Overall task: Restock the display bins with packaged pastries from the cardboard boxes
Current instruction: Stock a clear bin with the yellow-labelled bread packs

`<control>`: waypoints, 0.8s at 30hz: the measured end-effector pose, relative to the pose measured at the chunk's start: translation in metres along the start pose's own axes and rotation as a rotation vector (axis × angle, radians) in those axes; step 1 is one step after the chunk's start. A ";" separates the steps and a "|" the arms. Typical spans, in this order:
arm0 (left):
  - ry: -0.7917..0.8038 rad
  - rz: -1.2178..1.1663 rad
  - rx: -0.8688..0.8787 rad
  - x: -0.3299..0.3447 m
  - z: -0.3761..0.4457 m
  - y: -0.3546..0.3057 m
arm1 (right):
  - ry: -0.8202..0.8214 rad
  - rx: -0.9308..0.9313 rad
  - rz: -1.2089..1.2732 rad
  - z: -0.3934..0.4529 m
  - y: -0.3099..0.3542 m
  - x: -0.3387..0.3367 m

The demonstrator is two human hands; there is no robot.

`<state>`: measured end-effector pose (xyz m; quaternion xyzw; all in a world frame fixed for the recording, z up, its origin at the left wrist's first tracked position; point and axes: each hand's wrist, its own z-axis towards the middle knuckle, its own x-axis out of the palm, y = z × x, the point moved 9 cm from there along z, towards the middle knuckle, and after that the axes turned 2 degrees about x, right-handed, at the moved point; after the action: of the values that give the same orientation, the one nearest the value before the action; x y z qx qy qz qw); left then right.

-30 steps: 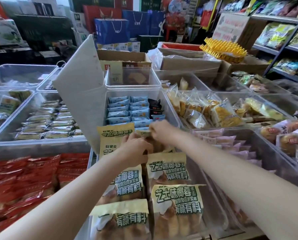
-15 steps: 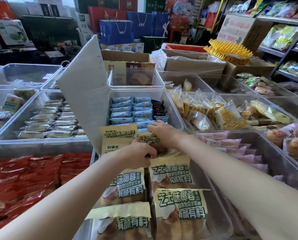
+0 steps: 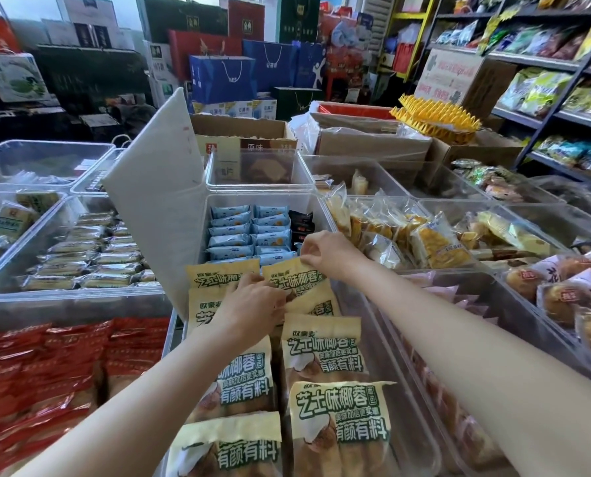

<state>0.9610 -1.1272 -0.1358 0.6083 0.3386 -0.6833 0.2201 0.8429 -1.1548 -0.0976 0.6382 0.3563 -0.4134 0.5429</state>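
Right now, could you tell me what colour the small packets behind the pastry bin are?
Mostly light blue packets, with a few black ones beside them; head view.

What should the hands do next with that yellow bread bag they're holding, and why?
Probably lay it flat and let go. The right hand pinches the top edge of the yellow bag, the left hand holds its lower side, and it already sits at the far end of the clear bin.

Nearest yellow pastry packets [image 3: 225, 449] cut off by the bottom edge, left hand [image 3: 252, 304] covered part of the second-row packet [image 3: 204, 304], red packets [image 3: 39, 380] clipped at the left edge, far-right shelf goods [image 3: 545, 87] too blurred to identify, white lid [image 3: 156, 208] hid the bin wall behind.
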 end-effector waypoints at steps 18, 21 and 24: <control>0.190 0.046 -0.040 0.011 0.005 -0.008 | 0.185 0.377 0.324 -0.010 -0.065 0.048; 0.040 -0.028 -0.047 -0.006 0.000 -0.004 | 0.147 0.359 0.508 -0.022 -0.062 0.034; -0.079 -0.046 -0.098 -0.020 -0.007 0.007 | 0.071 0.396 0.414 -0.038 -0.077 0.006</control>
<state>0.9744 -1.1290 -0.1180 0.5613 0.3764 -0.6944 0.2470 0.7810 -1.1048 -0.1308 0.8051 0.1497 -0.3329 0.4675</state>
